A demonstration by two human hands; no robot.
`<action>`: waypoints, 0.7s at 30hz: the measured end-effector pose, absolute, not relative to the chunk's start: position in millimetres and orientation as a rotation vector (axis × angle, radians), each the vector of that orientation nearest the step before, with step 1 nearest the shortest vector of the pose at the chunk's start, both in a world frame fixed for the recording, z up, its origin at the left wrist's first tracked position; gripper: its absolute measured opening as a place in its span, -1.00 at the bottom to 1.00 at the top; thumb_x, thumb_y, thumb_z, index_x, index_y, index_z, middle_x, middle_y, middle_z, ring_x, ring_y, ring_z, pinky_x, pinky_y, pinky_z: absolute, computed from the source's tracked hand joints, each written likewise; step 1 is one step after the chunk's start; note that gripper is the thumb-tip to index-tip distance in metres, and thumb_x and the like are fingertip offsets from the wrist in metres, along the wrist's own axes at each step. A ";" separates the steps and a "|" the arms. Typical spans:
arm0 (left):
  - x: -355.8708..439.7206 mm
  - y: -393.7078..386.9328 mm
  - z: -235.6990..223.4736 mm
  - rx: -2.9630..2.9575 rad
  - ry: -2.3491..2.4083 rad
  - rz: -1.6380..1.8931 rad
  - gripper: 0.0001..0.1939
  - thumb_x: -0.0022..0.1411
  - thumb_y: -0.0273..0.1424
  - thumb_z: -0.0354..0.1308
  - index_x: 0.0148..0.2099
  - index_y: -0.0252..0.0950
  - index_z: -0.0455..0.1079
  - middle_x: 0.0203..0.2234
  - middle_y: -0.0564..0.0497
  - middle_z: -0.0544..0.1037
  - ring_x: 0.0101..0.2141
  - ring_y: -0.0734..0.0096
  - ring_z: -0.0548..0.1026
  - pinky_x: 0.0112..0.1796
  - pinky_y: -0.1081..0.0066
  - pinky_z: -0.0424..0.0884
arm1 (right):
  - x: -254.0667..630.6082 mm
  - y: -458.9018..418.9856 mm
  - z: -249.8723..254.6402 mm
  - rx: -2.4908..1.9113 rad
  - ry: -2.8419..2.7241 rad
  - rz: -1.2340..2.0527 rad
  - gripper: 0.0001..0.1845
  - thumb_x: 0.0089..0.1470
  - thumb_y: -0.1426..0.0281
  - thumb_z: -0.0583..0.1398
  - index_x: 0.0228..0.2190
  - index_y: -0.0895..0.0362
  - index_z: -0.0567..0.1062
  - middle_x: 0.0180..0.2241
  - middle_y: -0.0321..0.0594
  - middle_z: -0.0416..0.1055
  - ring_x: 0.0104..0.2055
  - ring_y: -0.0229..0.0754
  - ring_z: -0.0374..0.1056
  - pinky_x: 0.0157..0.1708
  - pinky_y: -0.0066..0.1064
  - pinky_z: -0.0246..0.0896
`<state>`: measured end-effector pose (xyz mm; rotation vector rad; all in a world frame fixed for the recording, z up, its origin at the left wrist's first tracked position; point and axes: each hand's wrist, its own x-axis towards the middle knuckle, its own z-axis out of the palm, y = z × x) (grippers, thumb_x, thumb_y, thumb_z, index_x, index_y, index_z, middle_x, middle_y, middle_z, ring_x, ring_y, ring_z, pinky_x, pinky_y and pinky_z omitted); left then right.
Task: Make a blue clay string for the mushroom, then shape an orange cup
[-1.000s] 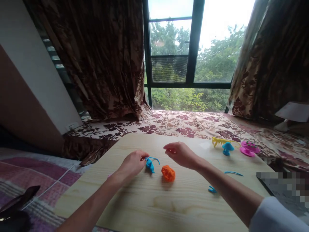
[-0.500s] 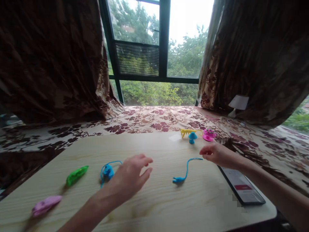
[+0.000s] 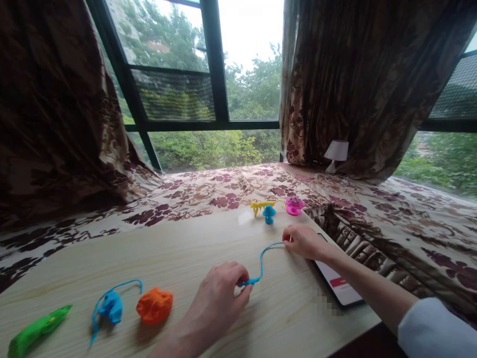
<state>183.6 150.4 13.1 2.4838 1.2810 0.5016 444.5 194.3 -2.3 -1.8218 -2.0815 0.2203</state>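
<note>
A thin, curved blue clay strand (image 3: pixel 262 261) lies on the table between my hands. My left hand (image 3: pixel 223 293) has its thumb and fingers closed round the thicker end, which the fingers partly hide. At the thin far end, my right hand (image 3: pixel 303 240) pinches the tip. Just beyond the right hand stand a blue clay mushroom (image 3: pixel 269 214) and a pink clay piece with a dotted cap (image 3: pixel 294 205). Behind the mushroom is a yellow clay figure (image 3: pixel 261 205) with several leg-like prongs.
Left of my left hand sit a crumpled orange lump (image 3: pixel 154 305), a blue lump with a long strand (image 3: pixel 111 307) and a long green piece (image 3: pixel 39 329). A phone or tablet (image 3: pixel 337 278) lies under my right forearm at the edge of the wooden table (image 3: pixel 201 243). Farther back stands a small lamp (image 3: pixel 336 150).
My left hand has moved onto the strand's thick end, and my right hand has closed on its thin tip. The view has turned right; the orange lump now shows, the light pink piece does not.
</note>
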 end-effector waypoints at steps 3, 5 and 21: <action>201.6 146.8 16.6 2.431 1.196 0.545 -0.89 0.08 -0.34 0.03 -0.39 -0.20 0.36 -0.46 0.08 0.46 -0.38 0.42 0.37 -0.32 0.44 0.24 | 456.0 212.5 -3.7 -1.815 -1.985 0.282 -0.84 -0.07 0.40 0.13 -0.45 0.14 0.52 -0.50 -0.25 0.49 -0.45 -0.26 0.36 -0.48 -0.53 0.11; 215.5 153.5 16.5 2.442 1.085 0.539 -0.86 0.07 -0.28 0.07 -0.33 -0.16 0.40 -0.42 0.08 0.47 -0.37 0.42 0.39 -0.32 0.45 0.25 | 462.5 229.3 -5.8 -1.825 -1.924 0.331 -0.81 -0.04 0.42 0.11 -0.39 0.17 0.52 -0.51 -0.26 0.49 -0.48 -0.29 0.37 -0.52 -0.55 0.14; 291.0 316.3 -39.9 2.424 1.427 0.839 -0.72 0.04 -0.36 0.02 -0.18 -0.29 0.41 -0.30 -0.07 0.46 -0.21 0.30 0.37 -0.19 0.41 0.26 | 445.0 232.8 -4.2 -2.104 -1.854 0.107 -0.55 -0.10 0.05 0.12 -0.61 0.16 0.54 -0.56 -0.09 0.48 -0.42 -0.07 0.38 -0.43 -0.37 0.13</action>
